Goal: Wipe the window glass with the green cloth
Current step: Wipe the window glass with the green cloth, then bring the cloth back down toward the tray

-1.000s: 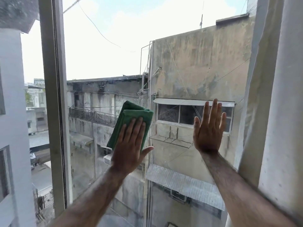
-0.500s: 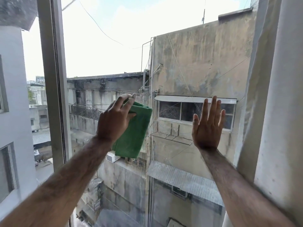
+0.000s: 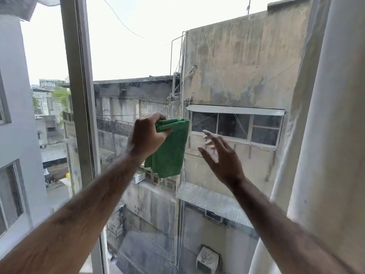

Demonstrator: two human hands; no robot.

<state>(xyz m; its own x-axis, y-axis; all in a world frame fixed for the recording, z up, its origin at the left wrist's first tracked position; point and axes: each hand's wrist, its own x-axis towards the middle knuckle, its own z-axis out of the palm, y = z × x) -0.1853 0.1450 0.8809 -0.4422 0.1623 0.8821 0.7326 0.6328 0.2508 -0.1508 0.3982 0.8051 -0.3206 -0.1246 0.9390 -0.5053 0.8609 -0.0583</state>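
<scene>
The window glass (image 3: 227, 56) fills the middle of the head view, with stained buildings seen through it. My left hand (image 3: 147, 136) grips the top of the folded green cloth (image 3: 169, 151), which hangs down in front of the pane at centre. My right hand (image 3: 222, 157) is to the right of the cloth, fingers spread and tilted towards it, off the glass and holding nothing. Its fingertips are blurred.
A grey vertical window frame (image 3: 79, 95) stands to the left of my left arm. A pale curtain (image 3: 331, 135) hangs along the right edge, close to my right forearm.
My left hand went from pressing the cloth flat on the glass to bunching and gripping its top edge. My right hand came off the pane and swung left towards the cloth.
</scene>
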